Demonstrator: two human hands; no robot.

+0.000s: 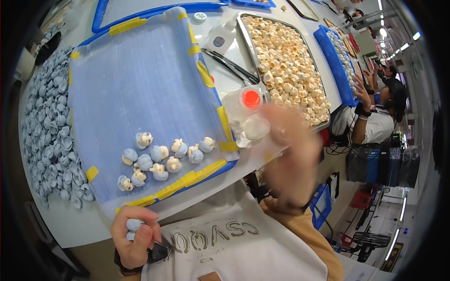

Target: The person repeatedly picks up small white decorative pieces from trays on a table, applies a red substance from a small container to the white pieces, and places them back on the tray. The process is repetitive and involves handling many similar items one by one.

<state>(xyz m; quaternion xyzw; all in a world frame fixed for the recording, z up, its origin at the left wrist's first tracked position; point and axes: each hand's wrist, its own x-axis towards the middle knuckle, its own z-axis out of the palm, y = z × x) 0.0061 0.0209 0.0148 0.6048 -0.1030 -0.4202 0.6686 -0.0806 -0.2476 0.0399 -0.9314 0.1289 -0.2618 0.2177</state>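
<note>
White worktable, head view. Left hand, near left, clasps pale-blue pieces; right hand blurred at right, finger state untellable. Doll heads at near end of blue tray. Likely assembling heads; next probably calls for careful alignment.

Eleven doll heads, one film-lined blue tray

The heads overlap, so eleven is a best count; two pale-blue rounded pieces show in the left hand, and around stand one heap of blue-grey pieces, one metal tray of uncountably many cream pieces, one white bottle, one red-orange disc.
</note>
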